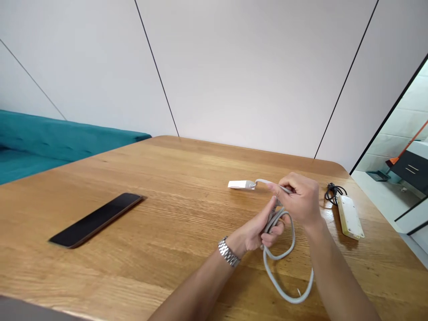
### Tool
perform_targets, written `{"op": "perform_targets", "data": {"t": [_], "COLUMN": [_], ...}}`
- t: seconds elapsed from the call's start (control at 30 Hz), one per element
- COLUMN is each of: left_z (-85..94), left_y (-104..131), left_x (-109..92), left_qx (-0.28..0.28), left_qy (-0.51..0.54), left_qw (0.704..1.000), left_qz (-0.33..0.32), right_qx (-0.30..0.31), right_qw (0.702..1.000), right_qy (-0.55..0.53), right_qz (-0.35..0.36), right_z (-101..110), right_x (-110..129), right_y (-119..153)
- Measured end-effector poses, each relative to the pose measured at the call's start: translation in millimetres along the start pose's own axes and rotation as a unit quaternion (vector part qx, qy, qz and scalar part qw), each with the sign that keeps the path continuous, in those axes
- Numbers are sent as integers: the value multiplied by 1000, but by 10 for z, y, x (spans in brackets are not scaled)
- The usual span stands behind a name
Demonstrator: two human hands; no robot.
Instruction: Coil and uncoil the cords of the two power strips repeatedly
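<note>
My left hand [267,227], with a metal watch at its wrist, is closed around a gathered bundle of grey cable [274,219]. Just above and to the right of it, my right hand [299,196] pinches a stretch of the same cable. From the right hand the cable runs left to a white power strip [241,184], which lies on the wooden table. Loose loops of cable hang below the left hand, down toward the table's near side.
A black flat device [96,219] lies on the table [174,232] at the left. A second white power strip [349,216] with a black cord [334,192] is at the right. A teal sofa [67,136] stands beyond the table's left edge, and a white wall [247,76] behind.
</note>
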State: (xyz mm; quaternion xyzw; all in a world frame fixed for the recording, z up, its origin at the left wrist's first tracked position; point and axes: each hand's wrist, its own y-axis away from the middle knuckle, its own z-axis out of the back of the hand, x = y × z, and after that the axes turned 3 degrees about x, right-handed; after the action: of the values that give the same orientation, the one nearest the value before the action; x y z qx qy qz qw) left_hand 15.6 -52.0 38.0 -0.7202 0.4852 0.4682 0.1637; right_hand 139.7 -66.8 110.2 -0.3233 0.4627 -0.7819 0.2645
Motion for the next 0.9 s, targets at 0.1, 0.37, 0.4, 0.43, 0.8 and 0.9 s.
{"op": "perform_targets", "data": {"t": [0.1,0.37,0.4,0.43,0.8,0.9], "left_z": [-59,-31,-41,-53,-100,-202], "left_y": [-174,-96,-81,-76,249,404], "left_x": [-54,-104,-88,-74,-217,-253], "left_qx": [6,31,35,33,-18,76], "left_qy": [35,-29,-53,-66,-58,-85], "left_qw": [997,978,978,977,980,988], "left_qz": [-74,-205,-197,-198,-189,-106], "right_qx": [2,-119,-128,-131,-3,142], "right_qw": [999,992,991,990,891,882], "right_qy": [-9,-24,-33,-50,-340,-351], "right_qz": [40,36,22,5,-300,-279], "right_z": [-17,-40,-67,-95,-45,-154], "right_x": [15,-72,-79,-83,-362,-444], "right_y": [8,28,39,50,-8,38]}}
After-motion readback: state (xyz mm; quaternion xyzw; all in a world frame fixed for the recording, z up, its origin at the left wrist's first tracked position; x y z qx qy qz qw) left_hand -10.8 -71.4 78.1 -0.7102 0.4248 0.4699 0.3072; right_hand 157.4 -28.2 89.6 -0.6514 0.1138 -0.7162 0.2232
